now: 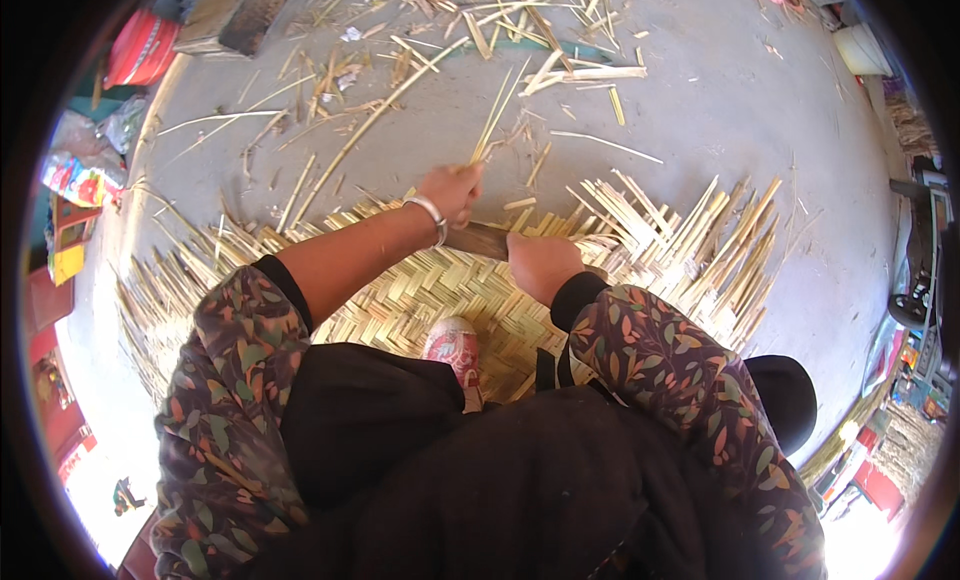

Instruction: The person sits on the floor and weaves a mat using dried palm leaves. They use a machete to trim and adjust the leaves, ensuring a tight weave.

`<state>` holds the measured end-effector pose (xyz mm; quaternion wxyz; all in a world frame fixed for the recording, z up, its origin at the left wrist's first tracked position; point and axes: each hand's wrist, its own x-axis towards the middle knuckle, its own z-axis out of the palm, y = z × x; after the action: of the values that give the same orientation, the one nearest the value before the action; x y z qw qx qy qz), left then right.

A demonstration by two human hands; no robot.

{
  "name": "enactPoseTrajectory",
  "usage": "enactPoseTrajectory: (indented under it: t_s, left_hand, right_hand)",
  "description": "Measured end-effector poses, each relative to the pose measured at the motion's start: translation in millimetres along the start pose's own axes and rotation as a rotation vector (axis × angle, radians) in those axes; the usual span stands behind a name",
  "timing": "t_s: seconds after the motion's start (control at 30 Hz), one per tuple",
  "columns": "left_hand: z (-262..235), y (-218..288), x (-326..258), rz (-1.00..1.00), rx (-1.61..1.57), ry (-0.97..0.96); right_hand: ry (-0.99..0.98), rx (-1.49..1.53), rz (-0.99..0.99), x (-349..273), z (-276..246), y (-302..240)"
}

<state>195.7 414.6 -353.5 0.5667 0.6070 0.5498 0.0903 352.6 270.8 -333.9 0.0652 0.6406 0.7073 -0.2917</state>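
A herringbone-woven mat (440,302) of pale split strips lies on the floor below my hands, its loose strip ends fanning out to left and right. My left hand (449,196), with a white bangle at the wrist, is closed on thin pale strips (496,115) that stick up beyond it. My right hand (545,266) is closed in a fist around one end of a flat, brown, blade-like piece (476,242). This piece spans the gap between both hands, above the mat; whether it is metal or wood I cannot tell.
My red-and-white shoe (453,348) rests on the mat. Scattered cut strips (585,75) lie on the grey floor at the far side. A wooden block (238,20) and a red bag (142,48) stand far left, a white bucket (861,51) far right.
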Motion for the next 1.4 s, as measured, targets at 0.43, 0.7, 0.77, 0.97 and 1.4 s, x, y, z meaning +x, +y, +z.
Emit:
enactPoseTrajectory:
  t_s: [0.43, 0.7, 0.77, 0.97, 1.4]
  left_hand:
    - [-40.4, -31.7, 64.2, 0.280, 0.964, -0.484]
    - [-56.7, -30.3, 43.9, 0.141, 0.821, -0.615]
    - [-49.3, -29.7, 34.2, 0.182, 0.870, -0.631]
    - [-32.6, -16.6, 27.6, 0.066, 0.677, -0.686]
    - [-88.4, 20.8, 50.3, 0.119, 0.056, -0.089]
  right_hand:
    - [-0.005, -0.086, -0.135, -5.2, -30.3, 4.1]
    - [-0.025, -0.086, -0.136, 1.0, -28.1, 7.0]
    - [-0.020, -0.077, -0.138, 1.2, -27.9, 7.1]
    - [-0.026, -0.079, -0.145, 0.3, -31.6, 5.2]
    - [-0.041, -0.052, -0.071, 9.4, -24.4, 11.3]
